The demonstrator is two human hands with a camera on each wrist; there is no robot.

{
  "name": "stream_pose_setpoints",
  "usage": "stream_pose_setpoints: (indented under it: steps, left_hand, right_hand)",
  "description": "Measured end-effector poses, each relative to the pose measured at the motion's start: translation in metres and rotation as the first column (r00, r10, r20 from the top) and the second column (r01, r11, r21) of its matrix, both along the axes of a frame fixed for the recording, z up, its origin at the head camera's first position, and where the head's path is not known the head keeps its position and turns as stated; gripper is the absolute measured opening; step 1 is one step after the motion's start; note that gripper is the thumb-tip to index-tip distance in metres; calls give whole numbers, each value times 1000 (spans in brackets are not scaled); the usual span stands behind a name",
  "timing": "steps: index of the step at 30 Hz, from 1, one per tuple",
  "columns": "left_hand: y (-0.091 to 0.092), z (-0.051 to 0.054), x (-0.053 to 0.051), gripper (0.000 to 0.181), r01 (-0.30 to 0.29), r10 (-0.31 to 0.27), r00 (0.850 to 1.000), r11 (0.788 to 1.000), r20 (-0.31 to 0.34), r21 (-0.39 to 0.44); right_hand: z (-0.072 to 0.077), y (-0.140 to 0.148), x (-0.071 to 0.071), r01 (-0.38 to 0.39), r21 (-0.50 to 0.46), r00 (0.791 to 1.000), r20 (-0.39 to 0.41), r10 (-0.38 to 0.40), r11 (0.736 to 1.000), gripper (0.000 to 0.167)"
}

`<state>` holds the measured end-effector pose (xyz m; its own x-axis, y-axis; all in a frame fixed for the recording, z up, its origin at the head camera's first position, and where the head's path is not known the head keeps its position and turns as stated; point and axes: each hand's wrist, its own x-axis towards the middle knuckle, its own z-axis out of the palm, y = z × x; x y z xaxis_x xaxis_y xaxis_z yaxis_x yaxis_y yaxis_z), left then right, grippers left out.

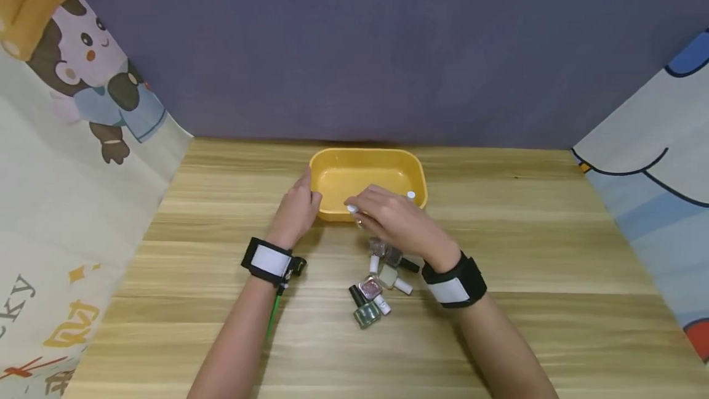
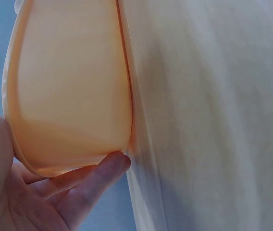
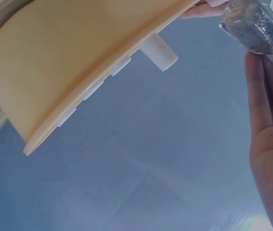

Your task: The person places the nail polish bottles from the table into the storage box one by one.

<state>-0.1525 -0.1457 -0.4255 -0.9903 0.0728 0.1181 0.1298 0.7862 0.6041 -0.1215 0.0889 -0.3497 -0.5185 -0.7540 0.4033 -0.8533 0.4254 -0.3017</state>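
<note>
My left hand (image 1: 295, 211) grips the left end of a yellow plastic basin (image 1: 365, 154). In the left wrist view its fingers (image 2: 98, 178) lie along the outside of the basin's end wall. Above the basin's front rim, my right hand (image 1: 399, 217) holds a nail polish bottle (image 3: 252, 26) with a clear glass body and a white cap, which sits among its fingers. The right wrist view shows a white cap (image 3: 159, 52) and several others poking past the basin's rim. Most of the basin's near side is hidden behind the right hand in the head view.
In front of the basin, several nail polish bottles lie in a loose group on the wooden table (image 1: 526, 233): a green one (image 1: 367, 314), a pink glitter one (image 1: 370, 287), a pale one (image 1: 388, 276) and darker ones. A dark blue-grey backdrop (image 1: 388, 48) stands behind.
</note>
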Motion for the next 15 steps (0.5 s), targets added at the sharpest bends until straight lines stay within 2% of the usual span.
stream_pose_setpoints:
  steps: [8,15]
  left_hand:
    - [-3,4,0,63,1,-1,1000,1000,-8,6]
    - [2,2,1,64,1,-1,1000,1000,21,20]
  right_hand:
    - [-1,1,-10,52,-74,998,-17,-53,996,22]
    - [-3,2,-13,85,-66,996,-4,-86,994,23]
